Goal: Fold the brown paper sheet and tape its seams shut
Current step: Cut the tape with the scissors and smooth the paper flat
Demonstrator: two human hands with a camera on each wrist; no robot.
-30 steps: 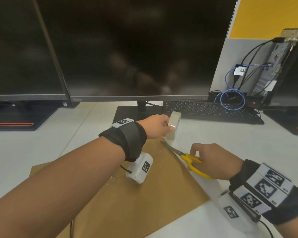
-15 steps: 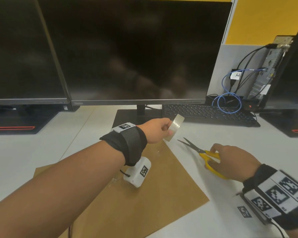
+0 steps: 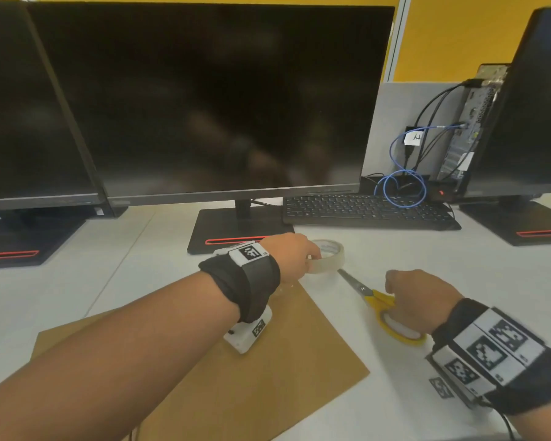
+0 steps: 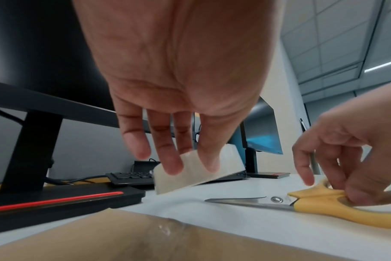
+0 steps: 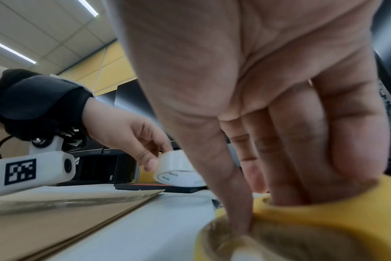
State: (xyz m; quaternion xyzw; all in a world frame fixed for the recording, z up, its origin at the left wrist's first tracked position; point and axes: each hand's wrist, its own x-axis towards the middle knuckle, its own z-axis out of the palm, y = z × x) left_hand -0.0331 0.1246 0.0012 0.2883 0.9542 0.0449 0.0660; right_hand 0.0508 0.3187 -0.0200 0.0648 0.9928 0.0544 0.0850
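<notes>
The brown paper sheet lies folded flat on the white desk, with a strip of clear tape shining along its far edge. Just past that edge my left hand pinches a clear tape roll, tilted and close above the desk; the roll shows under my fingers in the left wrist view. To its right the yellow-handled scissors lie on the desk with blades together. My right hand grips their handles, thumb and fingers inside the loops.
A large dark monitor stands behind on a black base, with another monitor to its left. A black keyboard, a blue cable loop and a small computer sit at the back right.
My left hand has lowered the tape roll toward the desk and turned it flatter. My right hand has brought the scissors down onto the desk, and their blades have come together.
</notes>
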